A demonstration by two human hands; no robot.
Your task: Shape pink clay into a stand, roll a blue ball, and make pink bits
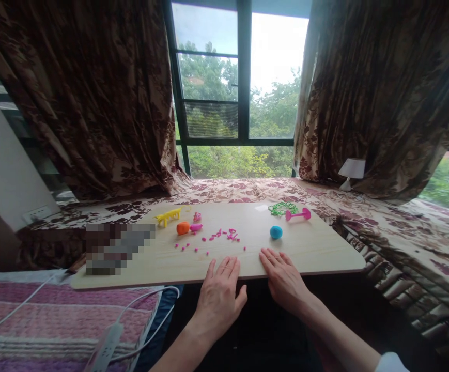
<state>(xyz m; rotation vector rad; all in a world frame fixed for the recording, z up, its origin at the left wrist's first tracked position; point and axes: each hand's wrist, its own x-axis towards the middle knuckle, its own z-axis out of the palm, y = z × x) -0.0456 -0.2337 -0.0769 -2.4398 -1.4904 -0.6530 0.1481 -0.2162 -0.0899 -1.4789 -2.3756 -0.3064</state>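
My left hand [222, 289] lies flat at the near edge of the pale wooden table [139, 266], fingers stretched out and thumb apart. Also flat on that edge is my right hand [282, 276], holding nothing. Just beyond its fingertips sits a blue egg-shaped object [276, 232]. Small pink pieces [232, 236] are scattered past my left hand. Farther left are an orange rounded object [183, 228], a pink oblong one [196, 227], a yellow four-legged figure [169, 217] and a small pink figure [197, 216]. A green chain-like tangle [282, 208] and a pink dumbbell-shaped piece [298, 214] lie at the back right.
A pixelated patch [118, 248] covers the table's left end. Below it, a white power strip [106, 346] with a cable lies on a striped pink cover [53, 315]. Behind the table, a small white lamp [352, 169] stands on a floral-covered ledge [240, 188] under the window.
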